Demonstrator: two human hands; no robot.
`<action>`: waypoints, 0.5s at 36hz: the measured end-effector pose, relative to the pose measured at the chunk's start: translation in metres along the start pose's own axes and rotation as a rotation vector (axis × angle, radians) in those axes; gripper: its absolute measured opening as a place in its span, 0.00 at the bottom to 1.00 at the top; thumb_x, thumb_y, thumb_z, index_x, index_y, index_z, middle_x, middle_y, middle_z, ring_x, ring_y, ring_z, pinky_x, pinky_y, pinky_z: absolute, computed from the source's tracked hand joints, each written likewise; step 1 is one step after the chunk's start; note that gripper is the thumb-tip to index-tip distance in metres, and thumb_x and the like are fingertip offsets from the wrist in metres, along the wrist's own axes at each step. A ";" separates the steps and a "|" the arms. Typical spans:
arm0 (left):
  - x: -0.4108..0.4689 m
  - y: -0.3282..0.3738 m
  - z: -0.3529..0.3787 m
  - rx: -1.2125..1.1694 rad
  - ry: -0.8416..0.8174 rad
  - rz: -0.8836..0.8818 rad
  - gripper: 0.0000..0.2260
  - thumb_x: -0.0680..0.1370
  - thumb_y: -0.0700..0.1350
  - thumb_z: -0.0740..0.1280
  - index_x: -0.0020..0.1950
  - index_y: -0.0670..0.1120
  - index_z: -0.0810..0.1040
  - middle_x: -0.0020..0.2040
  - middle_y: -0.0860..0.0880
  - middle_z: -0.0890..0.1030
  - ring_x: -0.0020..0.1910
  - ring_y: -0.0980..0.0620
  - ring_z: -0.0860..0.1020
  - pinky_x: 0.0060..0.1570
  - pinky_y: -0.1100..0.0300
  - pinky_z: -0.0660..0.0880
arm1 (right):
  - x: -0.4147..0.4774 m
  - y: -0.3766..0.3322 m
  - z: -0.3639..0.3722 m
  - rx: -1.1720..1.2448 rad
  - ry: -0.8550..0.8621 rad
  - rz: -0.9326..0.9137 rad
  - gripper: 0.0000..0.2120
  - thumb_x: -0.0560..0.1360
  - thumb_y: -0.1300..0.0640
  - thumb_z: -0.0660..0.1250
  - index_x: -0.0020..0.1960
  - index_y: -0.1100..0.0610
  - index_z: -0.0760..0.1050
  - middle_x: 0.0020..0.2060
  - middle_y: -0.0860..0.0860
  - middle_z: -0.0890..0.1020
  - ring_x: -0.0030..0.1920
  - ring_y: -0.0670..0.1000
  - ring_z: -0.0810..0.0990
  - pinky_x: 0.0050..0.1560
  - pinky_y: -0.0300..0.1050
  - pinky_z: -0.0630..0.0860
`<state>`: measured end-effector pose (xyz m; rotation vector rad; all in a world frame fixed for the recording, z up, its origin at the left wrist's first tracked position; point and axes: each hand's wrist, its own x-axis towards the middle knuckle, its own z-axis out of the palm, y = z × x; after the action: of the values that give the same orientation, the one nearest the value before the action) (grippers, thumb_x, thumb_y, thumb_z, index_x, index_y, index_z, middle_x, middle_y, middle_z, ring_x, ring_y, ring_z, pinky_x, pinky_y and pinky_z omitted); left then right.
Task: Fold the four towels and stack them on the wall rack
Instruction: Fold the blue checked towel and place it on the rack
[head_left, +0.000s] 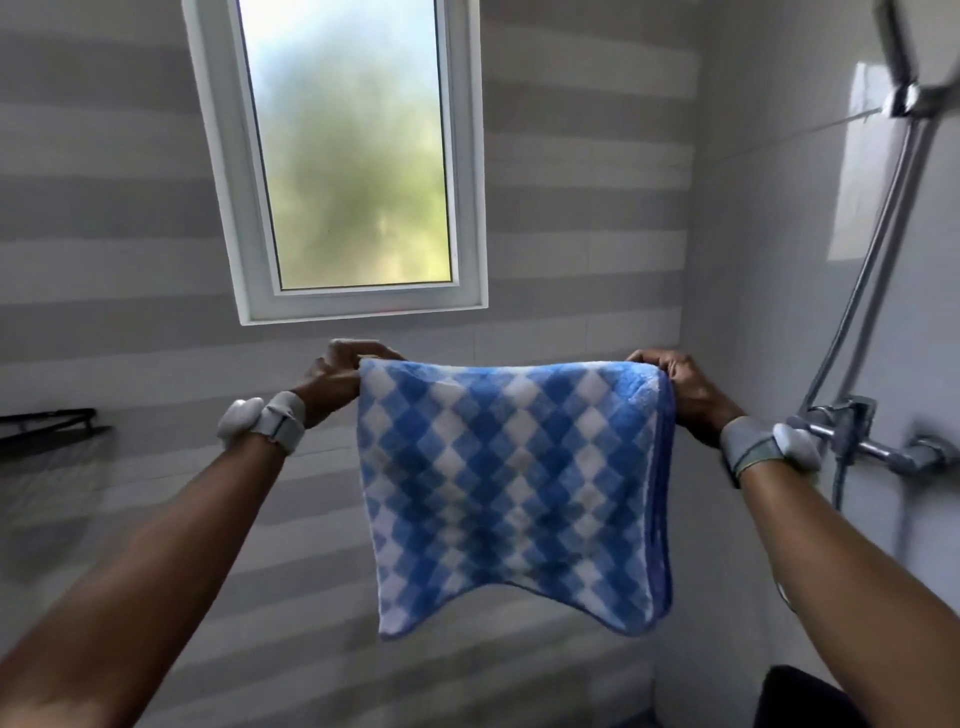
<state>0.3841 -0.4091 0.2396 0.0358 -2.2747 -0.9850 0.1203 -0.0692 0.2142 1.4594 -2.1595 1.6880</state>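
Note:
A blue and white checked towel (514, 488) hangs in the air in front of me, folded over so that several layers show along its right edge. My left hand (335, 382) pinches its upper left corner. My right hand (685, 395) pinches its upper right corner. The towel's top edge is stretched level between both hands, below the window. A black wall rack (49, 426) juts out at the far left edge, apart from the towel; only its end shows.
A frosted window (343, 150) sits in the striped tiled wall ahead. On the right wall are a chrome shower mixer (862, 436), its riser pipe (878, 249) and hose. A dark object (810, 699) lies at the bottom right.

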 end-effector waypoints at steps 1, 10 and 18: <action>0.001 0.000 -0.002 -0.008 -0.050 -0.016 0.09 0.73 0.39 0.70 0.50 0.47 0.86 0.49 0.43 0.86 0.47 0.50 0.82 0.46 0.53 0.79 | 0.000 0.000 -0.002 -0.004 -0.037 0.014 0.05 0.72 0.71 0.68 0.48 0.70 0.78 0.38 0.53 0.82 0.38 0.46 0.78 0.37 0.39 0.76; -0.003 -0.004 0.007 -0.021 -0.124 -0.168 0.08 0.74 0.33 0.67 0.51 0.37 0.83 0.39 0.50 0.83 0.36 0.58 0.77 0.36 0.67 0.72 | 0.007 0.005 -0.010 -0.083 0.060 0.127 0.03 0.72 0.68 0.69 0.45 0.64 0.78 0.38 0.55 0.81 0.39 0.49 0.76 0.36 0.38 0.74; 0.005 -0.023 0.041 -0.236 0.232 -0.387 0.09 0.79 0.36 0.63 0.55 0.38 0.81 0.42 0.43 0.79 0.36 0.50 0.75 0.32 0.63 0.77 | 0.011 0.023 0.000 -0.023 0.176 0.470 0.06 0.71 0.64 0.69 0.41 0.67 0.81 0.32 0.57 0.74 0.30 0.51 0.68 0.30 0.37 0.64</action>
<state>0.3519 -0.4008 0.2060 0.4790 -1.9638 -1.3651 0.0989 -0.0771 0.2030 0.7936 -2.5437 1.8208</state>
